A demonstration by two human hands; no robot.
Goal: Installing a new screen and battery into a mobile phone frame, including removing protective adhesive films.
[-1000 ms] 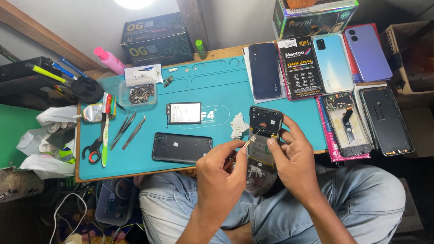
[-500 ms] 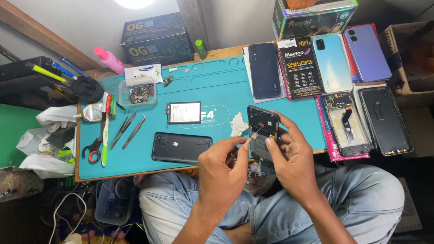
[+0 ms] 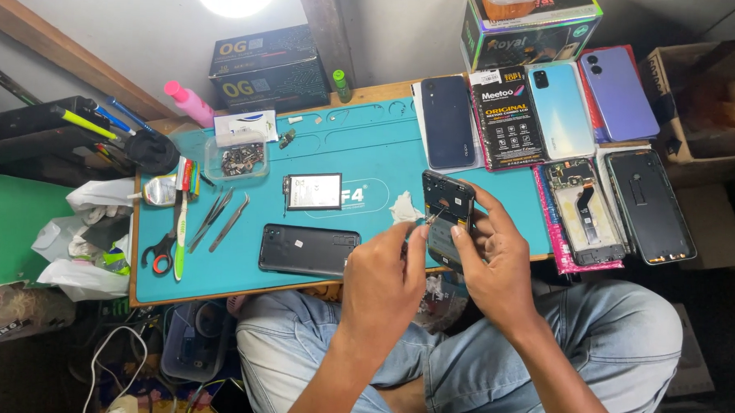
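Compared with a second ago, the opened phone (image 3: 447, 219) sits a little higher and nearer the mat's near edge, and the left hand (image 3: 385, 284) has closed in from the left so its fingertips now meet the phone's left side; half a second ago the pose was almost the same as now. The right hand (image 3: 495, 272) cradles the phone from the right and below, fingers curled round its edge, thumb laid along its open back. The left hand is pinched shut on a thin tool (image 3: 429, 218) whose tip touches the phone's inner parts; the tool is too small to tell its kind. Both forearms rise from the near edge over the jeans-clad knees. The phone hangs just above the near right part of the teal mat (image 3: 361, 149). On the mat to the left lie a black phone back (image 3: 309, 250), a battery (image 3: 313, 192) and tweezers (image 3: 219, 219).
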